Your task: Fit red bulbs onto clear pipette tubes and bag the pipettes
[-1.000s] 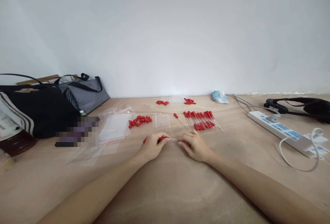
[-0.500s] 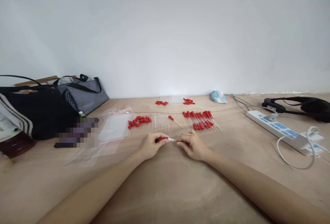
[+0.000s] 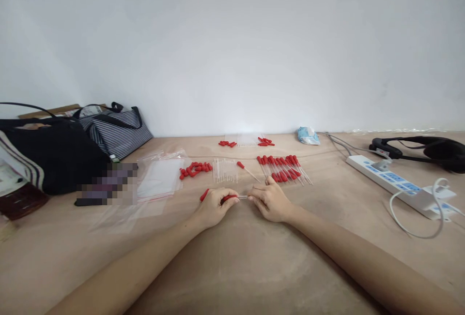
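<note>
My left hand (image 3: 214,208) is closed round a red rubber bulb (image 3: 228,198), pinching it between thumb and fingers. A second red end (image 3: 204,194) sticks out behind that hand; I cannot tell if it belongs to the same bulb. Between the hands runs a thin clear tube (image 3: 243,197), its left end at the bulb and its right end in the pinched fingers of my right hand (image 3: 271,202). Just beyond lie a row of loose clear tubes (image 3: 224,171), a pile of red bulbs (image 3: 195,170), one single dropper (image 3: 248,172) and a group of red-bulbed droppers (image 3: 284,169).
Plastic zip bags (image 3: 160,179) lie left, near a blurred dark object (image 3: 107,187) and bags (image 3: 116,133). More tubes (image 3: 247,141) and bulbs (image 3: 266,141) sit by the wall. On the right are a blue-white crumpled item (image 3: 308,135), a power strip (image 3: 388,177) and black headgear (image 3: 417,153).
My left hand has turned slightly, and a red end now shows behind it. The hands stay close together, with the tube still between them.
</note>
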Motion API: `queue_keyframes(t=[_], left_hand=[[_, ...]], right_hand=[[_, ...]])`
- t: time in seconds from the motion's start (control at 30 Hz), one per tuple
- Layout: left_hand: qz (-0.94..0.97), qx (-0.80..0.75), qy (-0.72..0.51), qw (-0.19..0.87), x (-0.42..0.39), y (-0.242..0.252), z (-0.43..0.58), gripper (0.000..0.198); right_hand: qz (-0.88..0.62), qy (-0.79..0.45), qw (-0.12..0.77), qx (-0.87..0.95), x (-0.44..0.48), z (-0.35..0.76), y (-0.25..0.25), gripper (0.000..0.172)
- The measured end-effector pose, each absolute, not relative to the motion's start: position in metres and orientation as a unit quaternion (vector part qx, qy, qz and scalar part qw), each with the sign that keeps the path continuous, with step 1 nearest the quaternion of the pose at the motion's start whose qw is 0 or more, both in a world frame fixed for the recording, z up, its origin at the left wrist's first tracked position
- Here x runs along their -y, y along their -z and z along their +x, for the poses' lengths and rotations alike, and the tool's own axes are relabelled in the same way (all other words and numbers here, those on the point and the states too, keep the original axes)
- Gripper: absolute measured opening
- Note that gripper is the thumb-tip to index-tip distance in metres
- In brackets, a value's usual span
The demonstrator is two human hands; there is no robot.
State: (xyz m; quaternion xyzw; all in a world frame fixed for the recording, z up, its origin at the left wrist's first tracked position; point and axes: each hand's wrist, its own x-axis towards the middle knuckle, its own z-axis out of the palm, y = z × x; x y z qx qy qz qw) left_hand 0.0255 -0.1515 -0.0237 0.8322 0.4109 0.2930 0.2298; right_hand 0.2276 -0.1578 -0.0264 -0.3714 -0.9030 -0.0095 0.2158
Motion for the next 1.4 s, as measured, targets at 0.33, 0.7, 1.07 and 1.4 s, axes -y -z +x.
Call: queue_keyframes(t=[0.33,0.7,1.07,1.4], left_hand=[[0.869,-0.376,-0.266,0.181,0.154,0.023,0.025,0.018],[0.883,-0.362,-0.282,0.101,0.150,0.022,0.023,0.015],[0.782,-0.543,-0.305,-0.013,0.131,0.025,-0.012,0.010],[0.762,-0.574,-0.295,0.050,0.126,0.030,-0.013,0.014]], right_hand=[[-0.385,-0.097,0.213,0.893,0.161,0.221,0.023,0.022],[-0.380,0.010,0.195,0.904,0.161,0.224,0.015,0.025],[-0.717,0.044,0.201,0.667,0.100,0.225,0.016,0.025],[-0.742,0.039,0.165,0.648,0.087,0.208,0.025,0.024]])
